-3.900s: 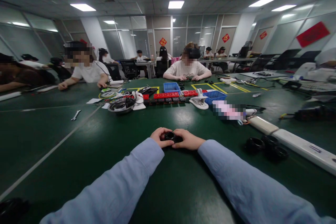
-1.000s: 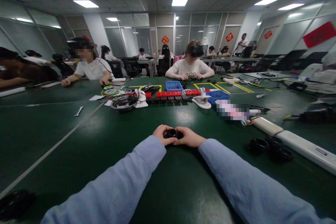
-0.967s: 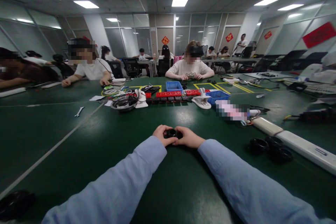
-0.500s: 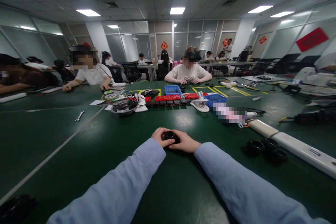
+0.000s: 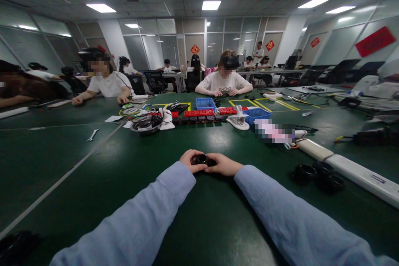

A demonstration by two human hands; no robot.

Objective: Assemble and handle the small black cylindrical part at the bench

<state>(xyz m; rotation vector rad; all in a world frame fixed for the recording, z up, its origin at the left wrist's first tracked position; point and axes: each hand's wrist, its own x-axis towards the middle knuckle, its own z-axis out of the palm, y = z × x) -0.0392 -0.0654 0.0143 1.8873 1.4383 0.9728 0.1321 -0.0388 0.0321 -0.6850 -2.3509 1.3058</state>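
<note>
Left of the left hand, bare green tabletop gives room for a low pass, a wrench lying flat beyond. Ahead, the open stretch ends at a cable-filled dish, the red strip row and a white clamp. Right of the right hand, a gap reaches black rings beside a long white case.

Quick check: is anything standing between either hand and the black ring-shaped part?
Nothing visible. The left hand and right hand both touch the black ring-shaped part directly, one from each side, hiding some of its surface. The group of black parts lies off to the right, apart from both hands.
</note>
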